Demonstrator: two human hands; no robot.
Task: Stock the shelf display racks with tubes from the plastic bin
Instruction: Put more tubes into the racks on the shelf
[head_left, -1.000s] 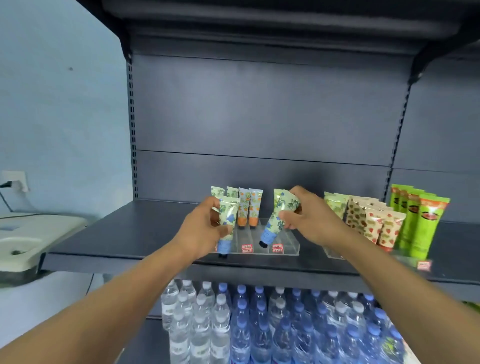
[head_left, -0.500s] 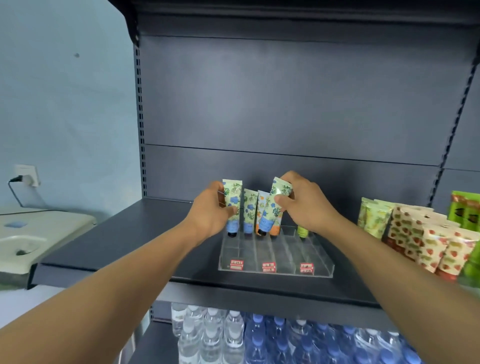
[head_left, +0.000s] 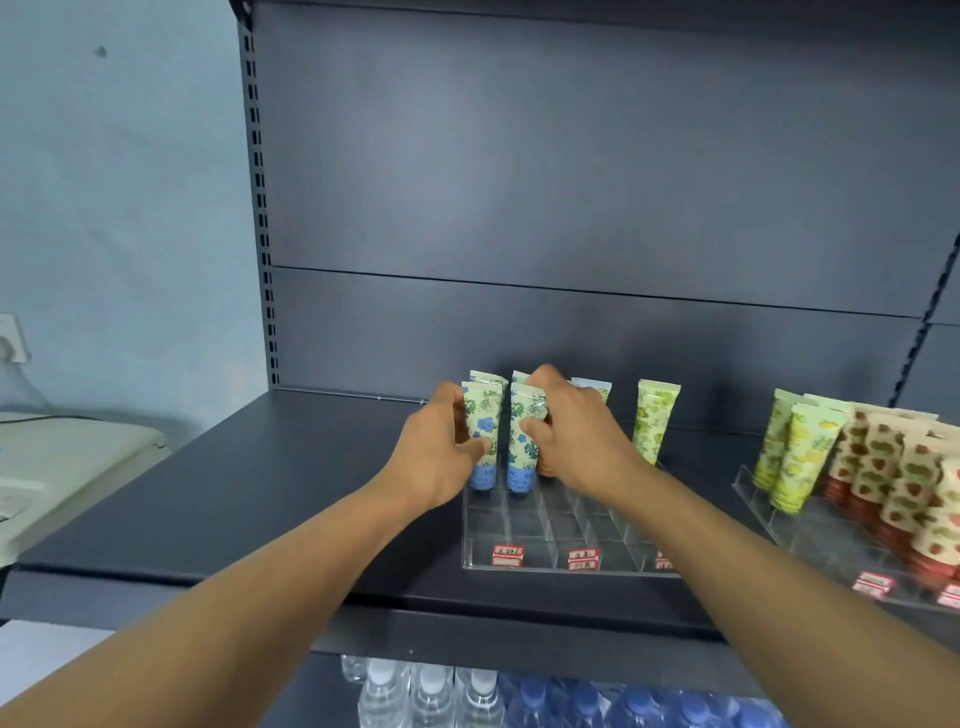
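Note:
A clear acrylic display rack (head_left: 540, 558) with slotted lanes sits on the dark shelf (head_left: 270, 509). My left hand (head_left: 434, 457) grips a blue-flowered tube (head_left: 483, 431) standing cap-down at the rack's back left. Beside it, my right hand (head_left: 576, 436) holds a second blue-flowered tube (head_left: 523, 441), also upright in the rack. More tubes stand behind them, partly hidden by my hands. A green-patterned tube (head_left: 652, 421) stands alone at the rack's back right. The plastic bin is out of view.
A second acrylic rack (head_left: 810, 540) at the right holds yellow-green tubes (head_left: 800, 457) and strawberry-print tubes (head_left: 898, 488). Water bottles (head_left: 431, 696) fill the shelf below. A white appliance (head_left: 67, 467) stands at the left by the wall.
Both hands have lowered their tubes from a tilted hold to upright in the rack's back rows. The camera has shifted left and closer to the shelf.

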